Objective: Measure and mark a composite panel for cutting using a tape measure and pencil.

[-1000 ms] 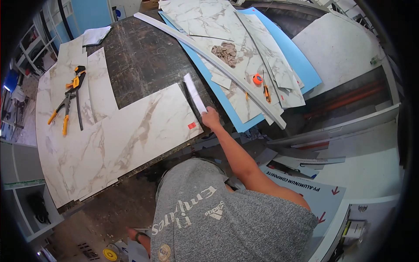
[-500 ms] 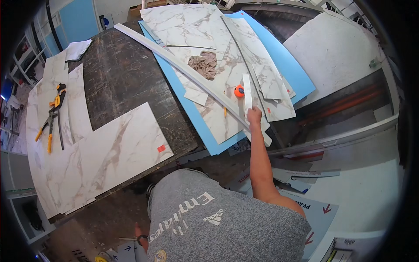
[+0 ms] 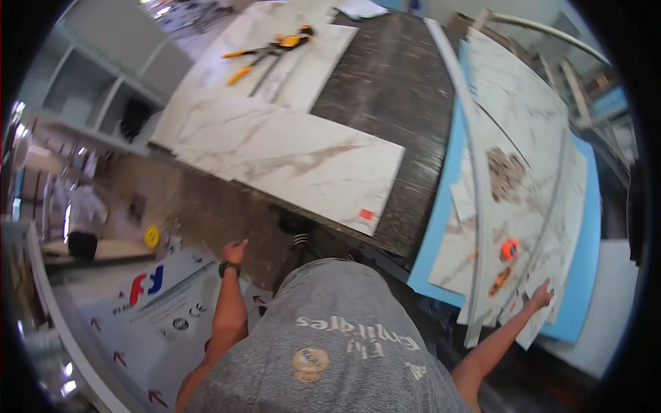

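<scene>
Marble-patterned tile pieces (image 3: 533, 206) heaped on a blue board (image 3: 441, 206) at the worktop's edge

White with grey-brown veining, the pieces lie flat and overlapping, long narrow strips crossing the pile from top to bottom; the right hand (image 3: 540, 296) rests with fingers spread on the small offcuts at the heap's near end, just beside an orange tool (image 3: 508, 249) lying on the pile, while the left hand (image 3: 234, 251), open and holding nothing, hangs apart over the speckled brown floor (image 3: 206, 213) below the worktop
</scene>
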A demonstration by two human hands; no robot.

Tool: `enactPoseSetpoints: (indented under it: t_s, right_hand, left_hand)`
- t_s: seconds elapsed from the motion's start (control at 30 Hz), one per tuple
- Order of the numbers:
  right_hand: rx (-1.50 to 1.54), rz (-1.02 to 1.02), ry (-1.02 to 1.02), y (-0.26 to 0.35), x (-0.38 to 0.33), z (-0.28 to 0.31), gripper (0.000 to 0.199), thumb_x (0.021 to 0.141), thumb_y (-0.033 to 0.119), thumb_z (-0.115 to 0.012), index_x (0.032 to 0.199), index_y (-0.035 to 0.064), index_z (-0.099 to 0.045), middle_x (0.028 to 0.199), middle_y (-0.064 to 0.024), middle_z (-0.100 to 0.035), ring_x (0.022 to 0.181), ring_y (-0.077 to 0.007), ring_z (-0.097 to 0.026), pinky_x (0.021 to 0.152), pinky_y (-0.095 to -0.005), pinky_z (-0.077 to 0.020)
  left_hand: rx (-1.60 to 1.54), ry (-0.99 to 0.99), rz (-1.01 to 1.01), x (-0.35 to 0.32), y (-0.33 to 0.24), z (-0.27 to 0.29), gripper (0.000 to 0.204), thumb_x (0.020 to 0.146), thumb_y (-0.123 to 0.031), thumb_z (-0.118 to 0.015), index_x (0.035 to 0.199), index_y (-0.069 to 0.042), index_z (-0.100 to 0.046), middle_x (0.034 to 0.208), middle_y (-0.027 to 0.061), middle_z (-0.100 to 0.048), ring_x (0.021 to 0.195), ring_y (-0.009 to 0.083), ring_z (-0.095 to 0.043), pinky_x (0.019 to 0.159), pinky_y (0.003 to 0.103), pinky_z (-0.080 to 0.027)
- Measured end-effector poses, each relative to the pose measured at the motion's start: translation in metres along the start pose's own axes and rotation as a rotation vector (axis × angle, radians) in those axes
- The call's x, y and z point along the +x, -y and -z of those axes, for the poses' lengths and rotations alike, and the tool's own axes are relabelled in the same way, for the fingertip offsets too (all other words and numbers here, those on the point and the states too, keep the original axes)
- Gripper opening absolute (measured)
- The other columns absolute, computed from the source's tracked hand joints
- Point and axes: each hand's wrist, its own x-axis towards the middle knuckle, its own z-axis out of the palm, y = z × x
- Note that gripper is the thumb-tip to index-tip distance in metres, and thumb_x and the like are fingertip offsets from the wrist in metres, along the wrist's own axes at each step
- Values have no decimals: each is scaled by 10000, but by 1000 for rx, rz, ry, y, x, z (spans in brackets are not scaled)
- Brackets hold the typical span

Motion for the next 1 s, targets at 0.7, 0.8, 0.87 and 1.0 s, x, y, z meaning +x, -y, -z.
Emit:
enactPoseSetpoints:
  t_s: [0.7, 0.8, 0.87, 1.0]
  right_hand:
    - [548, 366, 1323, 184, -599, 83, 481, 887, 157, -764, 1297, -52, -624, 984, -162, -711, 810, -215, -671, 753, -306, -550]
    - [436, 343, 1208, 185, -621, 75, 542, 848, 229, -795, 1280, -54, -632, 985, -187, -718, 833, -270, -686, 770, -351, -561]
    - [399, 323, 1148, 191, -640, 68, 563, 835, 254, -805, 1274, -55, -635, 985, -195, -720, 841, -288, -691, 776, -366, -564]
    - [126, 684, 820, 202, -668, 57, 563, 813, 269, -808, 1245, -51, -642, 1015, -208, -702, 875, -314, -676, 812, -386, -556]
  left_hand:
    - [74, -580, -342, 238, -195, 245, 727, 815, -481, -777, 1325, 14, -626, 1223, 214, -700, 1113, 385, -674, 945, 446, -551]
    - [248, -524, -277, 275, -209, 260, 807, 788, -535, -778, 1348, 18, -599, 1269, 235, -668, 1157, 406, -644, 986, 458, -527]
    - [296, -468, -274, 303, -208, 266, 857, 774, -579, -771, 1352, 25, -585, 1285, 249, -652, 1175, 422, -628, 1010, 471, -510]
    - [330, -427, -311, 360, -191, 262, 876, 775, -618, -752, 1333, 36, -583, 1274, 262, -648, 1175, 426, -626, 1018, 487, -503]
